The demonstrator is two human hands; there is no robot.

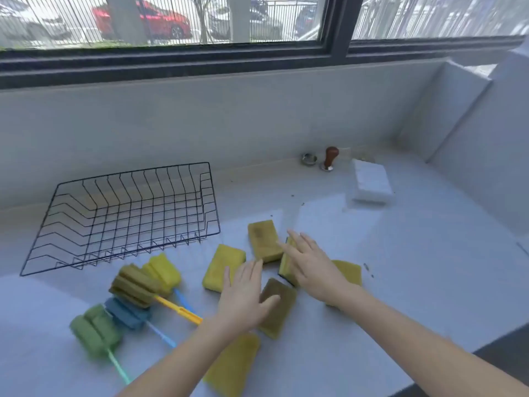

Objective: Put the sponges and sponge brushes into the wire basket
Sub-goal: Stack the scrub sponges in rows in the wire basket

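Note:
An empty black wire basket stands at the back left of the counter. Several yellow sponges lie in front of it: one in the middle, one to its left, a darker one nearer, one under my left forearm. My left hand hovers flat with straight fingers between these sponges. My right hand reaches with straight fingers over a sponge standing on edge; another sponge lies behind it. Sponge brushes lie at the left: yellow, olive, blue, green.
A white block sits at the back right, with a wooden-handled tamper and a small metal ring beside the wall. The counter's front edge runs at the lower right. A window spans the back wall.

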